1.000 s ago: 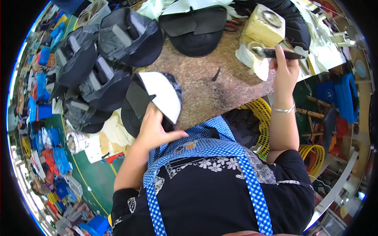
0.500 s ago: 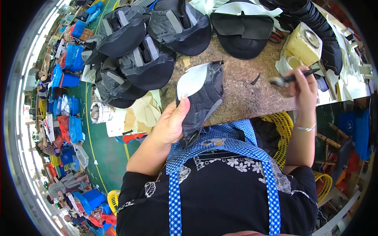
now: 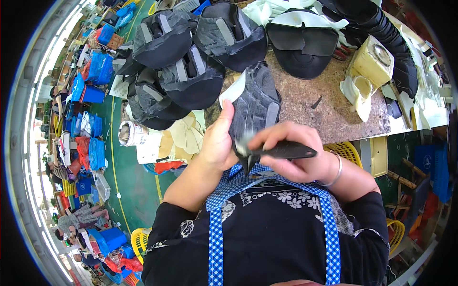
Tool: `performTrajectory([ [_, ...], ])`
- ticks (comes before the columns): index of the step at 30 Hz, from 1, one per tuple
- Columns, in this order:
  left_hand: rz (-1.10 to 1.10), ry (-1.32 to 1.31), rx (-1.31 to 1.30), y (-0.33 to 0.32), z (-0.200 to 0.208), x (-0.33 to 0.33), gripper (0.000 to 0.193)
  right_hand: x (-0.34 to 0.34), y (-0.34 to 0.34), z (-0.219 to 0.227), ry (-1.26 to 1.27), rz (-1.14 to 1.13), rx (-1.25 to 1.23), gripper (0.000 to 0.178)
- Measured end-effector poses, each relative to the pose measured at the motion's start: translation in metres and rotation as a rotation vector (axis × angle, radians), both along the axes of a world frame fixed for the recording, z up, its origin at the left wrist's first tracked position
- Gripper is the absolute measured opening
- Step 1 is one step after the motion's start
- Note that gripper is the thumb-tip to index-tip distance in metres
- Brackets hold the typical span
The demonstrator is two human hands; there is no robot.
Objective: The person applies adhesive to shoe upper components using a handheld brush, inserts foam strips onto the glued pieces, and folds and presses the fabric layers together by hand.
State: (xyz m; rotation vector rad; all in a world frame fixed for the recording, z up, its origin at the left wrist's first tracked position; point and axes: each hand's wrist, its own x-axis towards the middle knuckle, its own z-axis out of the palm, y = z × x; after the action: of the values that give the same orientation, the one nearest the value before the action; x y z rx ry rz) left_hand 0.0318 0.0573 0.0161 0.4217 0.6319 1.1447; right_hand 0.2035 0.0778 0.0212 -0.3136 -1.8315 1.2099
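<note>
1. Closed tight with the left grip (image 3: 218,145) on the near left edge of a dark fabric piece (image 3: 255,102), thumb up along its side, right below a white flap (image 3: 233,90).
2. Wrapped around a black-handled brush (image 3: 291,150) with the right grip (image 3: 317,164), just beside the left one, bracelet (image 3: 337,171) at the wrist!
3. Showing pale bristles, badly blurred, right at the near end of the fabric piece; too smeared to tell touching from hovering.
4. Held up over the near edge of the desk (image 3: 291,119), far end of the fabric piece pointing away from the checked apron (image 3: 216,238).
5. Over to the right on the desk: lying alone, a small black scrap (image 3: 316,102); beyond it, a white cup (image 3: 360,90) against a yellowish block (image 3: 377,59).
6. Further out, heaped at the left, a pile of similar dark pieces (image 3: 193,88); lying near the far edge, one flat black piece (image 3: 305,57); nested at the far right, a dark stack (image 3: 403,59).
7. Off to the left, near cream sheets (image 3: 186,136), a white bucket (image 3: 133,134); beneath the desk at the right, a yellow basket (image 3: 347,151).
</note>
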Motion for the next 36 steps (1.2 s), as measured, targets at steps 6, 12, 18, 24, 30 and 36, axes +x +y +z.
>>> performTrajectory([
  [6, 0.024, -0.07, -0.032, 0.003, -0.004, -0.003, 0.058, 0.0, 0.01, -0.01, -0.005, -0.305, 0.109, 0.014],
  [12, -0.11, -0.011, 0.25, -0.028, -0.04, -0.04, 0.052, 0.031, 0.022, 0.001, 0.314, -0.579, -0.297, 0.008],
  [18, 0.284, 0.762, 0.372, -0.042, -0.008, -0.069, 0.045, 0.063, 0.036, -0.028, 0.323, -0.621, -0.488, 0.005],
  [24, 0.908, 0.489, 0.464, 0.027, 0.048, -0.191, 0.038, 0.049, 0.042, -0.029, 0.176, -0.652, -0.575, 0.005],
  [30, 1.005, 0.572, 0.006, 0.086, -0.018, -0.305, 0.038, 0.032, 0.081, -0.02, -0.478, -0.869, 0.068, 0.02],
  [36, 0.94, 0.679, -0.005, 0.074, -0.023, -0.291, 0.042, 0.059, 0.187, 0.014, -1.342, -1.192, 0.519, 0.041],
])
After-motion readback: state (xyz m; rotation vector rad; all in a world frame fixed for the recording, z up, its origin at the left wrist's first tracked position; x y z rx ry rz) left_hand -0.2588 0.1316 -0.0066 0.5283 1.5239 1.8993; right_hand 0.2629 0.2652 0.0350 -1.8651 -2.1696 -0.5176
